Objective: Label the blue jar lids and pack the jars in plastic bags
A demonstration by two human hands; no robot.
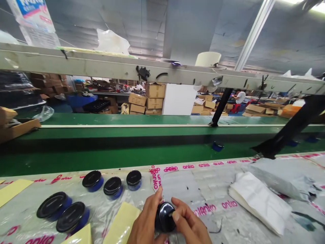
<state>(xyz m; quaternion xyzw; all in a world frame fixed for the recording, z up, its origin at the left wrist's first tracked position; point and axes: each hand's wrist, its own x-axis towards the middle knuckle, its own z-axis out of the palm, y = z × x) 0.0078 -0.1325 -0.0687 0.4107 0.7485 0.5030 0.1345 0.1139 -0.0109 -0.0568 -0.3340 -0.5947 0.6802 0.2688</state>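
Observation:
My left hand (145,222) is wrapped around the side of a round, glossy black-topped container (165,217), tilted so its top faces right. The thumb and fingers of my right hand (189,223) press at the right side of that top; whether a small piece sits between them I cannot make out. To the left stand several blue round containers with black lids, among them one (133,179) near the table's far edge and a larger one (73,217) closer to me. Yellow paper sheets (122,223) lie just left of my left hand.
A plastic-covered table (193,183) borders a green conveyor belt (76,157) carrying a blue container (217,146). Folded white cloth or paper (259,201) lies at right. Black posts (286,128) hold up an overhead shelf (101,66). A person (239,98) is far behind, near cardboard boxes (155,96).

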